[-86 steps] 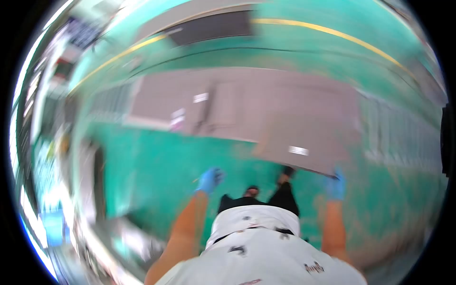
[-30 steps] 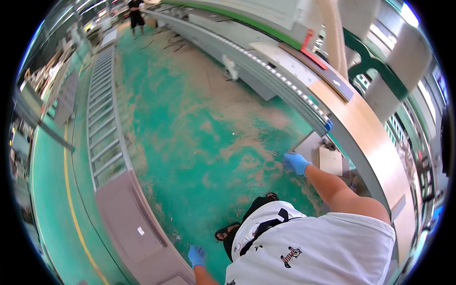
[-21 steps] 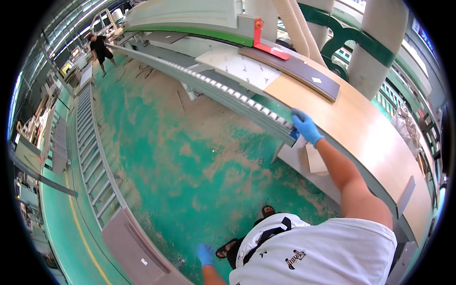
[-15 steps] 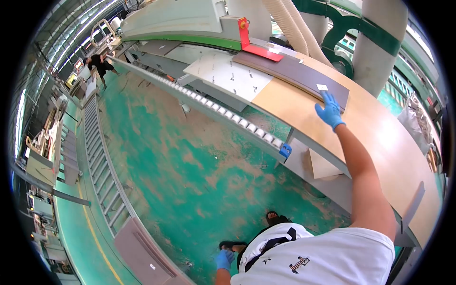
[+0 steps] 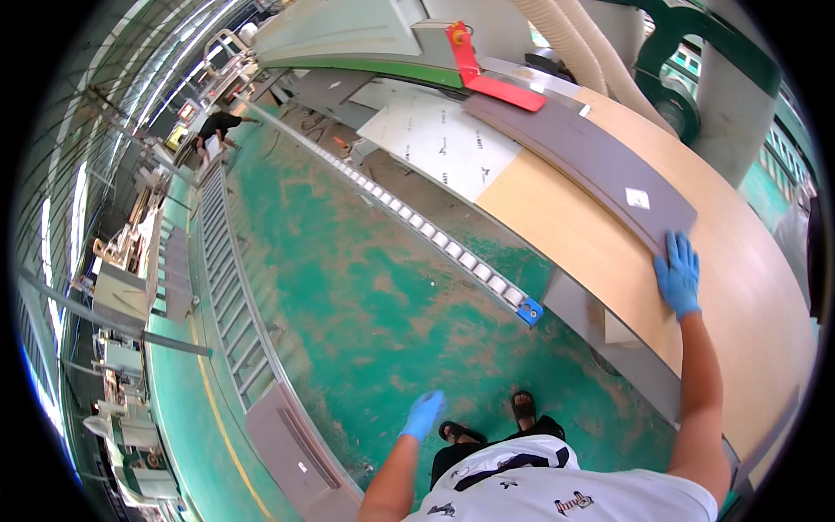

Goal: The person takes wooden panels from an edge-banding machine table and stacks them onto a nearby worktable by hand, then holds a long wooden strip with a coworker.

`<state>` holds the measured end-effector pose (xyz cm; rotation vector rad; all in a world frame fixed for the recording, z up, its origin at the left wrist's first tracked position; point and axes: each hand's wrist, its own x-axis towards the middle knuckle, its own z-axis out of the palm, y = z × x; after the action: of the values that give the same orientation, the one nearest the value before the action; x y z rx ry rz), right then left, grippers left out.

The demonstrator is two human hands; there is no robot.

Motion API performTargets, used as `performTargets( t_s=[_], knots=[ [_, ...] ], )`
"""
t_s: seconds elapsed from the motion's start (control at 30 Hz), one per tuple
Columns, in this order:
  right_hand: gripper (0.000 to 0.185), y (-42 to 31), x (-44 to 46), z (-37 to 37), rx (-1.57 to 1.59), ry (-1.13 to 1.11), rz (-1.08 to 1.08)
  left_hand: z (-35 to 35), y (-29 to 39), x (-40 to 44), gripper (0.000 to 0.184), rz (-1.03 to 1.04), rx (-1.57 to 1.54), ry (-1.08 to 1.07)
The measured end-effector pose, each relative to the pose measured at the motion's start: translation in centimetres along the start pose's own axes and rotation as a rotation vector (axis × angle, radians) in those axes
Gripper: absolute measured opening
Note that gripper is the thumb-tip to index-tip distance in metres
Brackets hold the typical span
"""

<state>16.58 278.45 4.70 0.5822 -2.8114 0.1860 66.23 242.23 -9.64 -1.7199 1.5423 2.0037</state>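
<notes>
My right hand point(image 5: 678, 274), in a blue glove, lies with fingers stretched out at the near end of a long grey-brown panel point(image 5: 600, 165). Its fingertips touch the panel's end, and the palm is over the wood-coloured table top point(image 5: 557, 222). A white label point(image 5: 637, 198) is stuck on the panel near that end. My left hand point(image 5: 424, 414), also gloved in blue, hangs over the green floor. It is slightly blurred, its fingers extended and nothing in them.
A red bracket point(image 5: 496, 85) stands over the panel's far part. A roller rail point(image 5: 435, 233) with a blue end cap juts beside the table. At left, a roller conveyor point(image 5: 233, 278) carries another brown panel point(image 5: 291, 457). A person point(image 5: 217, 130) bends at its far end.
My right hand has shifted from beside the label to the panel's near end. The left hand has risen and swung out over the floor. The distant person bends lower; the view has shifted.
</notes>
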Motion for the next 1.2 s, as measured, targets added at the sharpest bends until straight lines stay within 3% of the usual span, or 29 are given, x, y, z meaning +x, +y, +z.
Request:
performTargets(
  t_s=[0.07,0.2,0.27,0.37,0.43,0.47,0.53,0.57,0.63,0.67,0.73,0.77,0.83,0.87,1.03,1.17,1.2],
  knots=[
    [0.06,-0.5,-4.6,-1.7,0.0,0.034,-0.029,4.2,5.6,-2.1,0.047,0.094,0.121,-0.319],
    [0.057,-0.4,-15.1,-4.6,-0.004,0.052,-0.004,12.5,12.5,-6.7,0.052,0.069,0.222,-0.995],
    [0.056,-1.1,-20.3,-6.5,0.046,0.042,0.053,16.4,14.5,-9.0,0.057,-0.013,0.132,-1.18],
    [0.06,1.0,-28.5,-8.0,0.228,0.047,0.12,22.9,15.0,-9.9,0.061,0.025,0.091,-1.221],
    [0.051,3.9,-34.4,-7.5,0.805,0.06,0.525,27.6,13.6,-8.5,0.062,-0.004,-0.11,-1.103],
    [0.051,3.7,-34.7,-8.7,0.797,0.063,0.515,29.5,13.8,-8.6,0.062,0.001,-0.12,-1.109],
    [0.055,1.2,-35.5,-13.2,0.855,0.058,1.101,32.6,14.6,-8.7,0.057,-0.065,-0.259,-1.196],
    [0.055,0.5,-35.2,-14.9,0.852,0.057,1.097,33.8,14.6,-9.1,0.057,-0.065,-0.265,-1.196],
    [0.055,-0.5,-34.2,-16.9,1.757,-0.095,1.522,35.8,14.9,-9.9,0.047,-0.128,-0.559,-1.21],
    [0.055,0.0,-35.1,-15.8,1.755,-0.102,1.515,36.3,14.9,-10.3,0.047,-0.123,-0.567,-1.208],
    [0.058,0.2,-36.7,-13.1,1.013,-0.115,0.936,37.0,14.9,-10.6,0.042,-0.138,-0.433,-0.956],
    [0.058,0.1,-36.2,-13.0,1.017,-0.122,0.918,37.0,15.0,-10.7,0.042,-0.126,-0.447,-0.949],
    [0.057,-3.3,-33.3,-14.6,1.686,0.16,1.438,36.4,15.0,-11.0,0.04,-0.07,-0.357,-0.878],
    [0.057,-3.7,-33.3,-14.8,1.739,0.177,1.461,35.8,14.7,-11.5,0.04,-0.056,-0.375,-0.874],
    [0.056,-5.4,-33.2,-13.5,1.769,0.132,1.237,26.1,16.0,-16.7,0.045,0.252,-0.221,-0.912],
    [0.055,-8.3,-31.4,-11.8,1.888,0.094,1.029,17.3,15.1,-17.1,0.047,0.422,-0.273,-0.848],
    [0.055,-9.2,-30.6,-11.2,1.937,0.076,0.964,13.6,15.2,-17.8,0.048,0.574,-0.341,-0.824]
  ],
)
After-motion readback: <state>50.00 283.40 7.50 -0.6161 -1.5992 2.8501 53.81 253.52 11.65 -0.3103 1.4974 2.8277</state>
